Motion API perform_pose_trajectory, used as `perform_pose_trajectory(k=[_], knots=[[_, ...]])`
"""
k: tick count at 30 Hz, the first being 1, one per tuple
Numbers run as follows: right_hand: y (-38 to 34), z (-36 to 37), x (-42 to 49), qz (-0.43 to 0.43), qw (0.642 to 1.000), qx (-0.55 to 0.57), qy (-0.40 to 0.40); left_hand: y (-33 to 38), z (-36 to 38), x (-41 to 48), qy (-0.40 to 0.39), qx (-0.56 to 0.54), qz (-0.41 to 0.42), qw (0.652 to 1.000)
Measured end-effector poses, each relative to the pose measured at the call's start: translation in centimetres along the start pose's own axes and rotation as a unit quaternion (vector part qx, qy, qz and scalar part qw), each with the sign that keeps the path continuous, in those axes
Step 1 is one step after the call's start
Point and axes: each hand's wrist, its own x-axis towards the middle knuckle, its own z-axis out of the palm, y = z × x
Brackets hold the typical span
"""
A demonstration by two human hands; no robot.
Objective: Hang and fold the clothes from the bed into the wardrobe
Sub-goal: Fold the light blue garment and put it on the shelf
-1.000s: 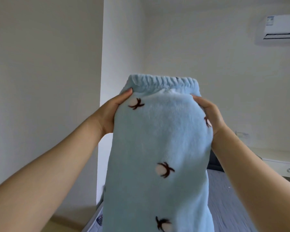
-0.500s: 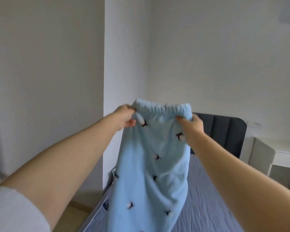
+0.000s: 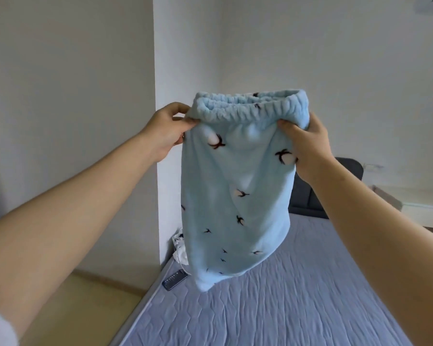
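A pair of fluffy light blue trousers (image 3: 238,186) with small dark and white motifs hangs in the air above the bed (image 3: 298,303). Its elastic waistband is at the top. My left hand (image 3: 168,131) pinches the waistband's left end. My right hand (image 3: 308,143) grips the right end, fingers curled into the fabric. The trouser legs hang down, and the lowest tip touches or nearly touches the grey-blue quilted mattress. No wardrobe is in view.
A dark remote control (image 3: 174,283) lies near the mattress's left edge. A white crumpled item (image 3: 180,248) sits behind the trousers by the wall corner. A dark headboard (image 3: 308,196) and a white bedside cabinet (image 3: 425,211) stand at the right.
The trousers were close to my face, then held out lower at arm's length. Now they are raised again, and my view tilts down onto the mattress.
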Motion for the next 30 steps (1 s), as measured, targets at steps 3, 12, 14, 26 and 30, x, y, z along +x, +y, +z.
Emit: perform_pose_trajectory(k=[3,12,14,26,30], knots=[[1.7,-1.5,-3.7,0.057,0.998,0.003,-0.036,-1.8,-1.0,-3.7,-0.045,-0.014,-0.053,0.998],[7.3,-7.2,-18.7,0.243,0.96,-0.019,-0.137,-9.5,-0.8,-20.1,-0.087,0.002,-0.221,0.971],[8.4,-8.7,-22.4,0.281,0.948,-0.022,-0.148,-11.0,-0.4,-24.0,-0.097,-0.01,-0.271,0.958],[17.6,-13.4,-36.9,0.484,0.858,-0.024,-0.168,-22.0,0.8,-38.5,-0.095,-0.013,-0.473,0.876],[21.8,-12.8,-37.2,0.514,0.846,-0.06,-0.129,-26.2,1.3,-38.1,-0.067,-0.008,-0.5,0.863]])
